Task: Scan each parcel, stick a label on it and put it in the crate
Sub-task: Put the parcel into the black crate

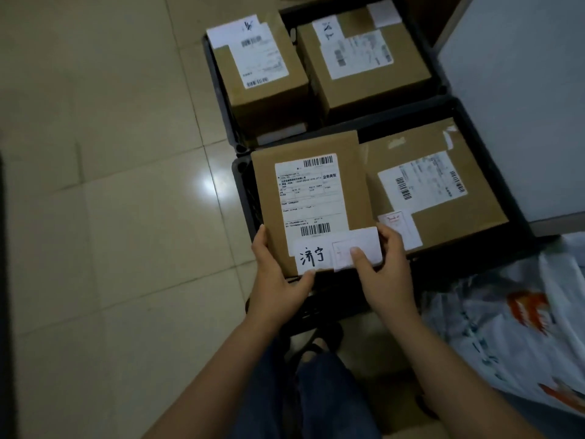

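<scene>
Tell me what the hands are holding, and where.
Both hold the cardboard parcel by its near edge: the left hand at the left corner, the right hand at the right, thumb on a white label.

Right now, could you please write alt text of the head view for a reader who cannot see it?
A left hand and a right hand hold a brown cardboard parcel, bearing a white handwritten sticker, over a dark plastic crate. Another labelled brown cardboard box lies in the crate's right side; two more boxes sit in a second crate behind.
</scene>
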